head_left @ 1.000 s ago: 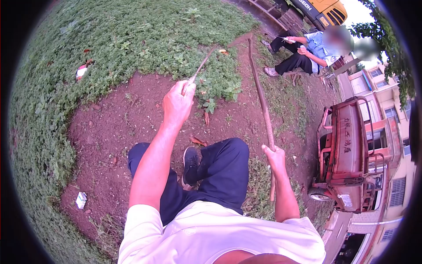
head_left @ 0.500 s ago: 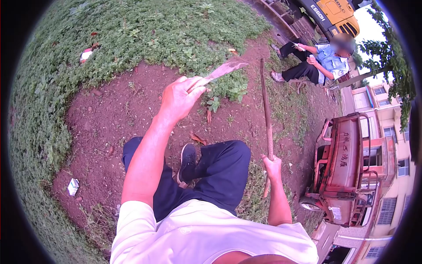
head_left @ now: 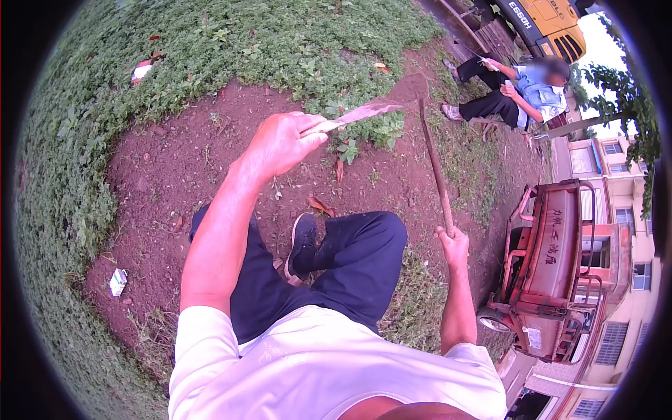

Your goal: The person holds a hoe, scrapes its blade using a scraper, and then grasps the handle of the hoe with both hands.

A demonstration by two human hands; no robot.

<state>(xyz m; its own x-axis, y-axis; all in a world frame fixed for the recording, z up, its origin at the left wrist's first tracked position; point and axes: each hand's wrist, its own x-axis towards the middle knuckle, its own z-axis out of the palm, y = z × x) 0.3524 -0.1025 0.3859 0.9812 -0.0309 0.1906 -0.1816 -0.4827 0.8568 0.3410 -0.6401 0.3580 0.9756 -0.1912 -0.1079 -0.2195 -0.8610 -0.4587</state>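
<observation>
My left hand [head_left: 280, 143], closed, grips the pale handle of a flat blade [head_left: 367, 110], which points to the right. The tip of this blade meets or overlaps the dirt-coloured hoe head [head_left: 409, 91]; whether they touch I cannot tell. From the hoe head a long wooden shaft [head_left: 435, 164] runs down to my right hand [head_left: 453, 243], whose fingers are wrapped round it. Below both tools lie bare soil and a few green plants [head_left: 348, 148].
Green ground cover [head_left: 77, 175] borders the soil. A small white box [head_left: 118, 282] lies at the left. At the upper right a person [head_left: 521, 91] sits near a yellow machine [head_left: 546, 24]. A red vehicle [head_left: 549, 245] stands at the right.
The blade has turned from edge-on to showing its flat side, and its tip has come up to the hoe head. My right hand has risen slightly with the shaft.
</observation>
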